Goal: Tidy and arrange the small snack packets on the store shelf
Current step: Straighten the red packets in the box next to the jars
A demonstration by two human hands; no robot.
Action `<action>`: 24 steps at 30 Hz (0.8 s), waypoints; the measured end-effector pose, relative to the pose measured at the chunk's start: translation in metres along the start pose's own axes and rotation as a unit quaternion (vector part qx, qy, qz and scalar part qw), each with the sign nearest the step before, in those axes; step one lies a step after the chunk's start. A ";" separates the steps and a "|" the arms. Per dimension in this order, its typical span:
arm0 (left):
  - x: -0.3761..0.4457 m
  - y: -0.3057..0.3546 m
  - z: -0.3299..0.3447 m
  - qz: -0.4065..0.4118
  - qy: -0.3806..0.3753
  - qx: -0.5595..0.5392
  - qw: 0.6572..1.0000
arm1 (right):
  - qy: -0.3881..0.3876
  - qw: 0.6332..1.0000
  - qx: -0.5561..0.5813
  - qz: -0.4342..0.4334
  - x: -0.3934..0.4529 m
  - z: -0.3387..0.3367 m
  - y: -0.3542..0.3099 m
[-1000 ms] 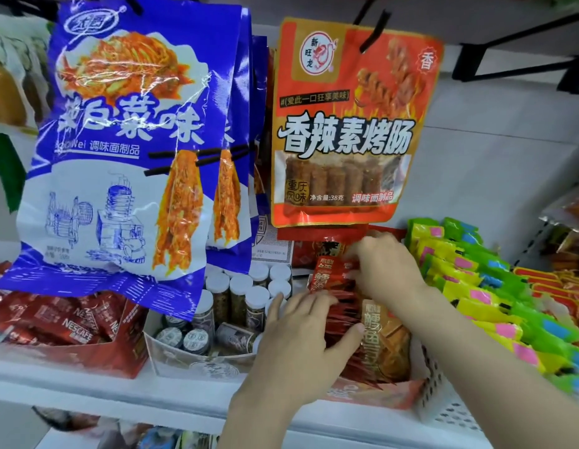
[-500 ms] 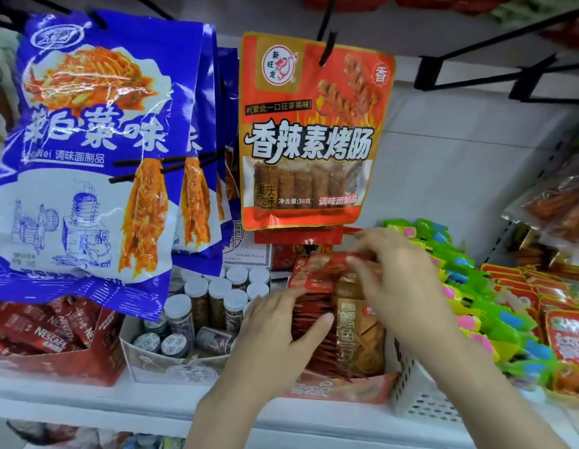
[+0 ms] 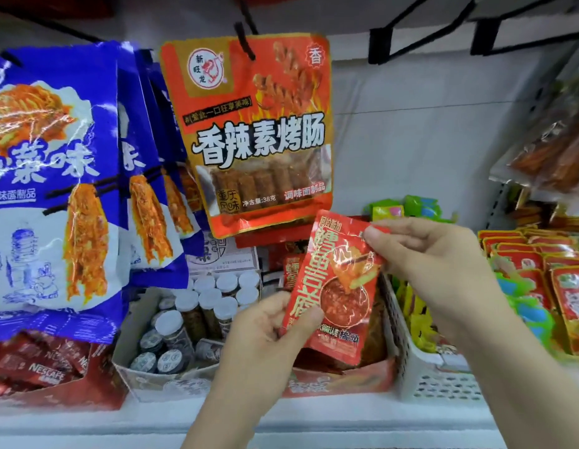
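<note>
Both hands hold one red snack packet [image 3: 338, 286] above the red display box [image 3: 333, 385] on the shelf [image 3: 87, 422]. The left hand [image 3: 265, 335] pinches its lower edge; the right hand [image 3: 434, 260] fingers [image 3: 375, 236] pinch its top corner.

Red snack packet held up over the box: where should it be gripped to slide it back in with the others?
Grip the red snack packet by its flat sealed edges, as both hands do now: right hand pinching the top corner from the right, left hand the lower left edge. It is thin, flat and tilted, so edge pinches steer it down into the red box.
</note>
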State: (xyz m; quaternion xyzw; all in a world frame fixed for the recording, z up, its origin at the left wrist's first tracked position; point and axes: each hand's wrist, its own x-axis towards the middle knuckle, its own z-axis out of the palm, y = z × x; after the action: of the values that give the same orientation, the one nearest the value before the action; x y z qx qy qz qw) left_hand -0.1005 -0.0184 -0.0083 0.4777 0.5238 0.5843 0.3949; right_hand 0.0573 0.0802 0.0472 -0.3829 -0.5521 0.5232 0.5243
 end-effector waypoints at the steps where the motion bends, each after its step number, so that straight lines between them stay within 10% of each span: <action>1: 0.001 0.000 0.000 -0.007 0.001 -0.007 1.000 | 0.000 1.000 -0.005 0.000 0.001 -0.001 0.000; 11: 0.001 0.010 0.007 -0.071 -0.007 -0.109 0.991 | -0.025 0.999 0.043 -0.002 0.004 -0.012 0.001; 17: -0.007 0.009 0.008 -0.174 -0.201 -0.420 0.868 | -0.157 0.972 0.174 0.003 0.000 -0.002 -0.001; 24: 0.001 0.000 0.014 -0.136 -0.089 -0.323 0.932 | -0.176 0.978 0.108 0.027 -0.001 -0.002 -0.005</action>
State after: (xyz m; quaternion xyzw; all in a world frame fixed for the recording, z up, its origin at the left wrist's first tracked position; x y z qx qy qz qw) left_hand -0.0869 -0.0138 -0.0077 0.2983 0.3295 0.6177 0.6487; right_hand 0.0600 0.0785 0.0521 -0.2409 -0.5651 0.6530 0.4430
